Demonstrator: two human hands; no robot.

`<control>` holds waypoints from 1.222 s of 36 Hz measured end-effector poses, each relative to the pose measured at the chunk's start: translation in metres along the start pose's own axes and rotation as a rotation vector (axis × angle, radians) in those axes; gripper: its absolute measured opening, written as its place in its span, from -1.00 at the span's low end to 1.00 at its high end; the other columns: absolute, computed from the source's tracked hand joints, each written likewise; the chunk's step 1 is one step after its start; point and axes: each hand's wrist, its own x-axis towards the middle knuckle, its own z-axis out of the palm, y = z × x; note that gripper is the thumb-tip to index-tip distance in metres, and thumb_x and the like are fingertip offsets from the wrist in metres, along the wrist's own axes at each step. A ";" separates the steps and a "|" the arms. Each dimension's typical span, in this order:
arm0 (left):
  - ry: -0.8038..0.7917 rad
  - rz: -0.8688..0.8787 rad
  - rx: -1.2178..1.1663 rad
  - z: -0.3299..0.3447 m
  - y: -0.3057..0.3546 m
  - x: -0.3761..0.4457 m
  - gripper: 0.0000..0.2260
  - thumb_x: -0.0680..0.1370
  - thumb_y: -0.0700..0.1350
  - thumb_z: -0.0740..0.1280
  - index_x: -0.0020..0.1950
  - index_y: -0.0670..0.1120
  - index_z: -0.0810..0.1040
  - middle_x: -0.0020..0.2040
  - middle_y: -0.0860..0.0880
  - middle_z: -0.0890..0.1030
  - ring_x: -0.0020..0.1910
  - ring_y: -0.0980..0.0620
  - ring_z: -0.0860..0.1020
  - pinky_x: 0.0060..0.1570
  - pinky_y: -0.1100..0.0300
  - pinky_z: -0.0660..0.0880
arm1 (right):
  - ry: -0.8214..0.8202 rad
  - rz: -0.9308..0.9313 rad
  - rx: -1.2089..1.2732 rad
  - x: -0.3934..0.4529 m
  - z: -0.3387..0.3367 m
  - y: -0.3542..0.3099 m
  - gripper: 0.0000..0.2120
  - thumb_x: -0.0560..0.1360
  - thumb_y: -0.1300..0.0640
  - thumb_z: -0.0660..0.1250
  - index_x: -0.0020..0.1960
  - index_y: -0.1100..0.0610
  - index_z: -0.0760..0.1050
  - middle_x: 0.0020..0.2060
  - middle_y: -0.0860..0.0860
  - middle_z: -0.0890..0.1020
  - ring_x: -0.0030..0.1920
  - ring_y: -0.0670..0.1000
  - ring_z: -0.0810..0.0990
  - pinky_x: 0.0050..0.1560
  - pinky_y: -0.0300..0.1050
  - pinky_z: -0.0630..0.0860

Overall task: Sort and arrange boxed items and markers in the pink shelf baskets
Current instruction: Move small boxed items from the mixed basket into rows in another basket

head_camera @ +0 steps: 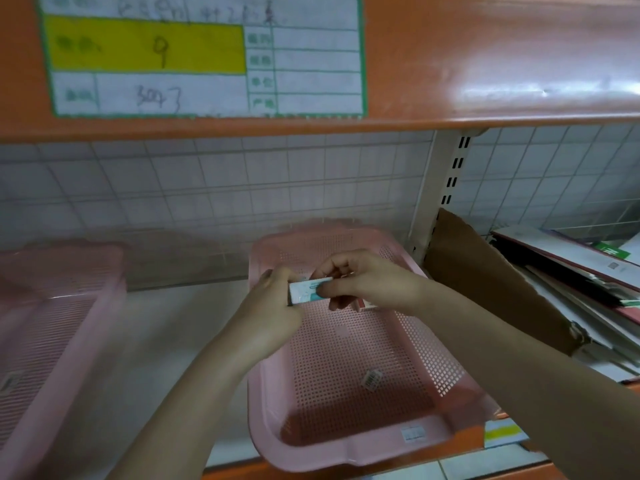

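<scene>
A pink perforated basket (349, 448) stands on the shelf in the middle of the view. Above its far end both hands hold one small white and teal box (304, 291). My left hand (273, 299) grips the box's left end. My right hand (363, 280) pinches its right end between thumb and fingers. A red and white item (367, 305) peeks out under my right hand; I cannot tell whether that hand holds it. A small barcode sticker (370, 378) lies on the basket's floor.
A second pink basket (65, 306) sits at the left. The orange upper shelf (485, 64) with a price label (204, 57) hangs close overhead. A brown cardboard sheet (491, 282) and stacked flat packages (575, 278) fill the right bay beyond a slotted upright post (446, 181).
</scene>
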 end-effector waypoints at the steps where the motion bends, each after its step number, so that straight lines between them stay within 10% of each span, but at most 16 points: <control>1: 0.029 -0.005 0.002 -0.003 -0.001 0.000 -0.82 0.53 -0.25 0.26 0.05 0.00 0.38 0.09 -0.01 0.45 -0.10 0.09 0.45 -0.31 0.29 0.30 | 0.004 0.013 -0.017 0.002 -0.003 0.003 -0.84 0.52 0.21 0.38 0.09 0.20 0.58 -0.15 0.05 0.66 -0.27 -0.10 0.63 -0.28 -0.32 0.50; 22: 0.108 -0.062 -0.080 -0.029 -0.026 0.007 -0.81 0.58 -0.19 0.19 0.09 0.00 0.54 0.14 0.02 0.44 -0.21 0.24 0.43 -0.36 0.49 0.31 | -0.013 0.032 -0.776 0.053 0.036 0.057 -0.80 0.47 0.05 0.45 0.04 0.08 0.53 0.00 -0.03 0.55 -0.06 -0.05 0.55 -0.12 -0.24 0.44; 44: 0.056 -0.051 -0.150 -0.038 -0.041 0.004 -0.70 0.54 -0.21 0.26 0.23 0.05 0.41 -0.05 0.03 0.59 -0.10 0.01 0.59 -0.06 -0.03 0.57 | 0.181 -0.034 -0.852 0.083 0.048 0.056 -0.77 0.52 0.11 0.37 0.09 0.21 0.48 0.12 0.11 0.50 0.06 0.10 0.55 0.08 -0.07 0.54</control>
